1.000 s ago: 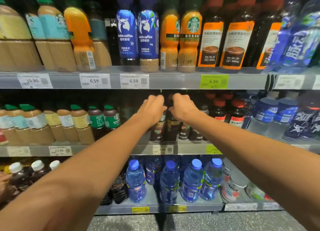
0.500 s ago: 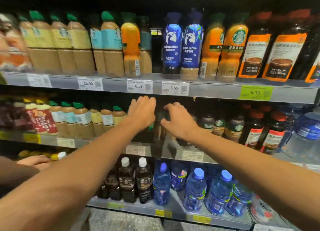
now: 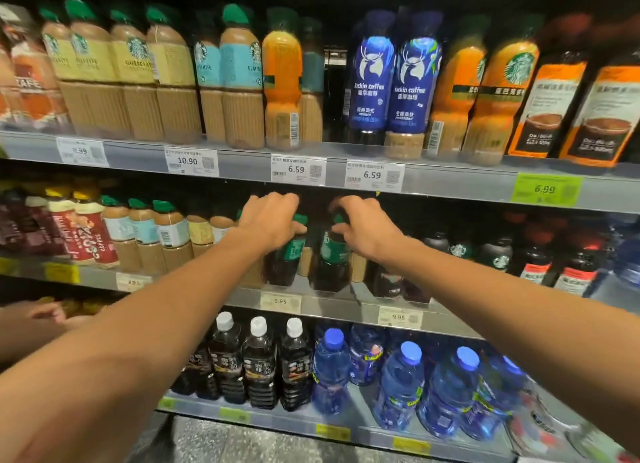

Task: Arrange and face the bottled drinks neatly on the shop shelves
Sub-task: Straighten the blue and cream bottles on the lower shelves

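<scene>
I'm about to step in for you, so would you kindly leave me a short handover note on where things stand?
Left hand grips the top of a dark green-labelled coffee bottle on the middle shelf.
Right hand grips its twin alongside.
Done: both stand upright near the shelf front.
Left: turn labels forward, close the gaps; the orange bottle above shows its barcode.
</scene>
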The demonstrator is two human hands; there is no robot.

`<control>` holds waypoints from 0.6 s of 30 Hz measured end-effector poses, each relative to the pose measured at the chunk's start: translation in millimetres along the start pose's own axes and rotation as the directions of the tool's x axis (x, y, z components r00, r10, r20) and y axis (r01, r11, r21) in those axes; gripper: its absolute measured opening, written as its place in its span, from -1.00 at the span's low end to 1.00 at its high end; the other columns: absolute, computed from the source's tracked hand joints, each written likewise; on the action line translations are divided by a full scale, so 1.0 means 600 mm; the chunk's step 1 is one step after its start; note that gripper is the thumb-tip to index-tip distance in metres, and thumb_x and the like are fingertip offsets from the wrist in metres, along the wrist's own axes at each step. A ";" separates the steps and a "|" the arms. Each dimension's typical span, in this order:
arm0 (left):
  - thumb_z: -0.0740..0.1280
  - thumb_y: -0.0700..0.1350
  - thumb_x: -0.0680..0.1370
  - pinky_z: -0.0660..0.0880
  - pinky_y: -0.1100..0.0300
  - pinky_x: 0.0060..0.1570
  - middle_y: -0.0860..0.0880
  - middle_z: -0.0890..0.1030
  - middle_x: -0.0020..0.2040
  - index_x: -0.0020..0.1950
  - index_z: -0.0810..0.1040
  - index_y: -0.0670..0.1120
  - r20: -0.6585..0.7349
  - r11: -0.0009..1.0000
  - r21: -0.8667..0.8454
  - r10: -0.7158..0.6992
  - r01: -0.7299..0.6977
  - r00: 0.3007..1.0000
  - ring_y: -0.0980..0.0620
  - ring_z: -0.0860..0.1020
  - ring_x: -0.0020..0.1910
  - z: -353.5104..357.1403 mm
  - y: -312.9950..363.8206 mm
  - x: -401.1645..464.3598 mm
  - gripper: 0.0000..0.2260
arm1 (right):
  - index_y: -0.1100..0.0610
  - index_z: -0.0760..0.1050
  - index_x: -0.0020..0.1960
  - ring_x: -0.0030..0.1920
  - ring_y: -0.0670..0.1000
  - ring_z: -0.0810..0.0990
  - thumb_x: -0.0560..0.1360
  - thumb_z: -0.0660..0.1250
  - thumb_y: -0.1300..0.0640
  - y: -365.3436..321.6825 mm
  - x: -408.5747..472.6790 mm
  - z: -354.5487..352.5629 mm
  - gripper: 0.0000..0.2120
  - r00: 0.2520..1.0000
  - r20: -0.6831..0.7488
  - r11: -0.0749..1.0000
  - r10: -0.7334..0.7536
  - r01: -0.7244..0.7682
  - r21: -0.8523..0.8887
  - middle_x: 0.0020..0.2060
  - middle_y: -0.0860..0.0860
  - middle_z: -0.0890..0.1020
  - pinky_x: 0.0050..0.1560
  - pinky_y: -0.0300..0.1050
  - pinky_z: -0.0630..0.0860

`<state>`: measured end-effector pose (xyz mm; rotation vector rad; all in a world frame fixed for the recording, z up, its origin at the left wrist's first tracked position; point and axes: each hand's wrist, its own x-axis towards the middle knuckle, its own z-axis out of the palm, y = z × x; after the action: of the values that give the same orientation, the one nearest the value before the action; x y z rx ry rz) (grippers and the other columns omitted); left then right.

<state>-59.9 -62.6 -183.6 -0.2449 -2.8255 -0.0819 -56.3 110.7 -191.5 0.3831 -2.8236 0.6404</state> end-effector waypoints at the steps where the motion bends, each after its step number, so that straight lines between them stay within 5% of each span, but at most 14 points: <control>1: 0.33 0.10 0.56 0.40 -0.02 0.07 -0.16 0.59 0.11 0.15 0.46 -0.13 -0.023 1.000 -0.021 0.013 -0.013 1.000 -0.18 0.55 0.12 0.001 0.015 -0.004 -0.66 | 0.12 0.47 0.32 0.19 0.14 0.57 0.54 0.35 0.24 0.010 -0.006 -0.008 -0.64 1.000 -0.009 1.000 0.007 -0.007 0.000 0.20 0.16 0.56 0.16 -0.07 0.52; 7: 0.30 0.05 0.59 0.45 -0.06 0.04 -0.19 0.54 0.15 0.19 0.44 -0.14 -0.025 0.967 -0.251 -0.037 0.030 0.999 -0.23 0.52 0.16 0.010 0.100 -0.014 -0.69 | 0.12 0.48 0.29 0.17 0.26 0.56 0.51 0.39 0.13 0.050 -0.027 -0.024 -0.64 0.997 -0.052 0.995 0.058 -0.062 -0.078 0.16 0.21 0.58 0.15 0.14 0.55; 13: 0.27 -0.10 0.62 0.51 -0.10 0.08 -0.20 0.49 0.14 0.19 0.43 -0.16 -0.047 0.884 -0.461 -0.109 0.075 0.993 -0.22 0.52 0.13 0.046 0.143 -0.022 -0.79 | 0.11 0.46 0.31 0.11 0.23 0.58 0.52 0.38 0.17 0.053 -0.028 -0.028 -0.63 0.998 -0.038 0.990 0.047 -0.051 -0.132 0.14 0.18 0.57 0.10 0.12 0.57; 18: 0.26 -0.14 0.61 0.46 -0.03 0.09 -0.22 0.44 0.22 0.27 0.40 -0.19 0.067 0.878 -0.464 -0.098 0.118 0.993 -0.23 0.50 0.19 0.044 0.148 -0.018 -0.74 | 0.05 0.42 0.36 0.07 0.16 0.59 0.53 0.34 0.11 0.040 -0.025 -0.032 -0.59 0.997 0.020 0.951 0.071 -0.061 -0.302 0.10 0.12 0.60 0.01 0.07 0.58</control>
<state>-41.5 25.1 -209.1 -0.1919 -2.8152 -0.7998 -46.4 143.1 -188.2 0.2450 -2.9098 0.2078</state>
